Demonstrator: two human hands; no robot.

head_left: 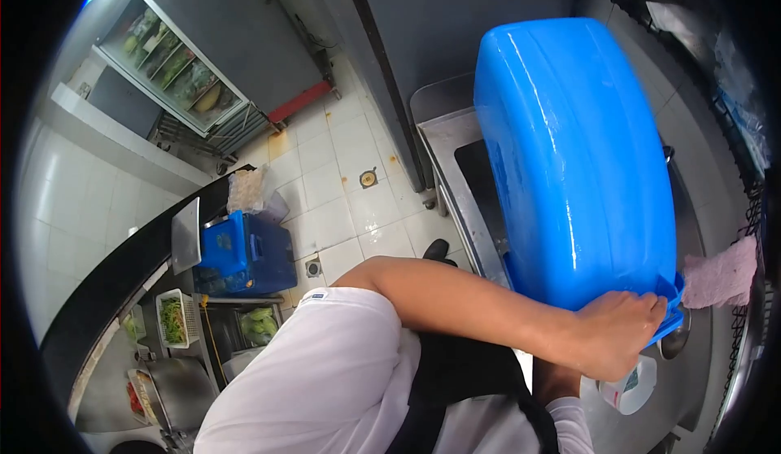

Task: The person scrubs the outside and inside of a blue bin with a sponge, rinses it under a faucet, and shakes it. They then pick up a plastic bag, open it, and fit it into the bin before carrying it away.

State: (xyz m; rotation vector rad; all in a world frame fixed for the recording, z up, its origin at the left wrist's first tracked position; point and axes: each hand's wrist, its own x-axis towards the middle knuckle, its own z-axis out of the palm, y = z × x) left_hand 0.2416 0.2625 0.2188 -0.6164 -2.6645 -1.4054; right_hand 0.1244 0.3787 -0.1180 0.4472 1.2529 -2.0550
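Note:
A large, wet-looking blue plastic container point(569, 145) stands tipped up over the metal sink point(455, 169), its rounded outer side facing me. My left arm reaches across from the left, and my left hand point(618, 333) is closed around the container's rim or handle at its near right end. Beneath my left wrist, part of my right forearm shows in shadow; my right hand and its fingers are hidden. Close below my left hand is a translucent white plastic container point(630, 385) on the metal surface.
A pink cloth point(720, 273) hangs by the black wire rack point(736, 161) at right. At left are a blue cool box point(248, 251), a basket of green vegetables point(173, 320) and metal trays. A glass-door fridge point(175, 63) stands beyond the tiled floor point(325, 198).

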